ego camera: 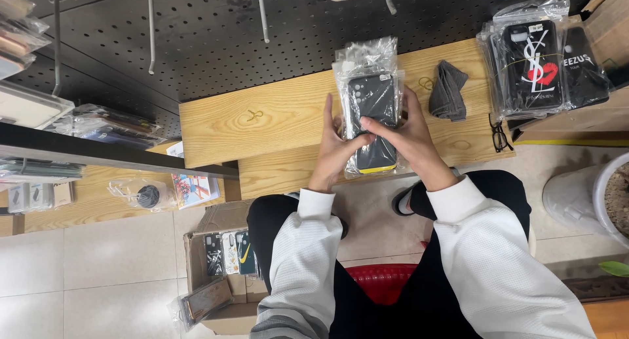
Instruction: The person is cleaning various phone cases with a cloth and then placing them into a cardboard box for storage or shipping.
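A stack of black phone cases in clear plastic bags (371,93) rests on the wooden shelf (262,119) in front of me. My left hand (335,149) grips the stack's left side near its bottom end. My right hand (407,134) holds the right side, its fingers reaching across the front of the top case. The bags' loose tops stick up beyond the cases toward the black pegboard.
A grey folded cloth (447,90) and a rubber band (426,84) lie right of the stack. Eyeglasses (498,134) sit near the shelf's right edge. More bagged cases (534,60) are stacked at right. A cardboard box (223,273) of cases sits on the floor at left.
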